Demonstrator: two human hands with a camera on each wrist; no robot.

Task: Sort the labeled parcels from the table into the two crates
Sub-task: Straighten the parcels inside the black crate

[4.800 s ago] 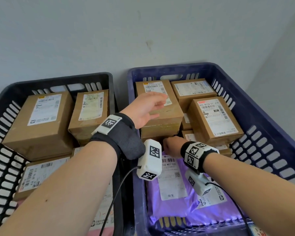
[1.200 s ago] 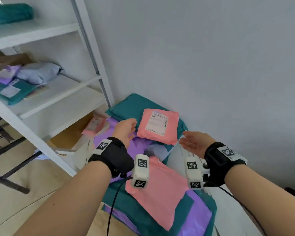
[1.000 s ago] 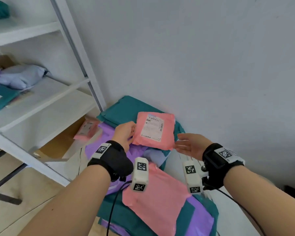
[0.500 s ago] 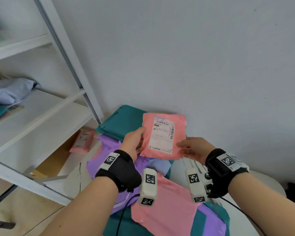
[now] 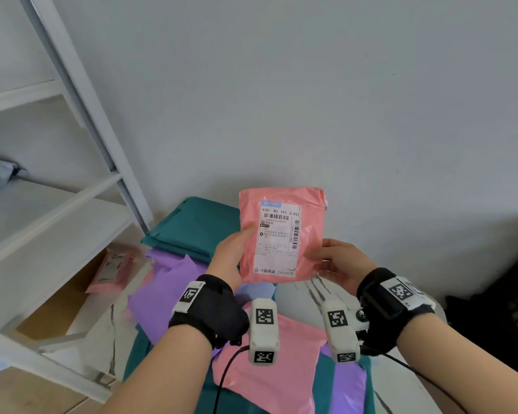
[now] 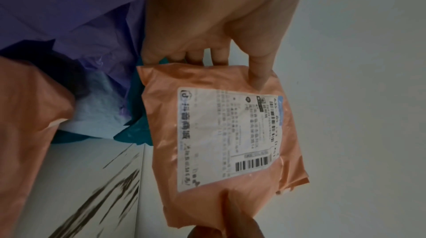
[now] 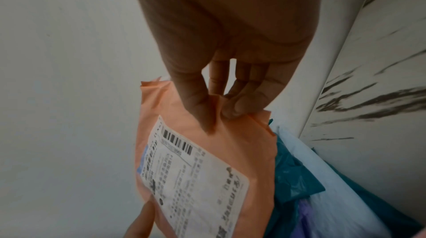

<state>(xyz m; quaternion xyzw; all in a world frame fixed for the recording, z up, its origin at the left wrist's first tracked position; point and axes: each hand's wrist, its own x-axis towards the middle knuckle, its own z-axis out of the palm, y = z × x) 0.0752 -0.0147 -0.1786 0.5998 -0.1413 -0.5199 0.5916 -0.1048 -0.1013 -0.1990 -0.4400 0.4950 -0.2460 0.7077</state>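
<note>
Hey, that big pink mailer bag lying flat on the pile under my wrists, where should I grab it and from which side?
Probably by its near edge, coming from your side. The big pink bag lies flat and limp on the teal bags, so pinching an edge should work better than a top grab. Both the left hand and right hand now hold the small labeled pink parcel, so one must let go first.

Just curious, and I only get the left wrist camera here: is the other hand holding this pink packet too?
Observer: Yes. The right hand pinches a corner of the pink packet between thumb and fingers.
Visitor: The label's top line is blurry for me. Can you read it?
Observer: On the head camera the label starts "635- G5 193 [LXS]".
Visitor: Is there anything beside the table?
Observer: A white shelf stands to the person's left.
</note>
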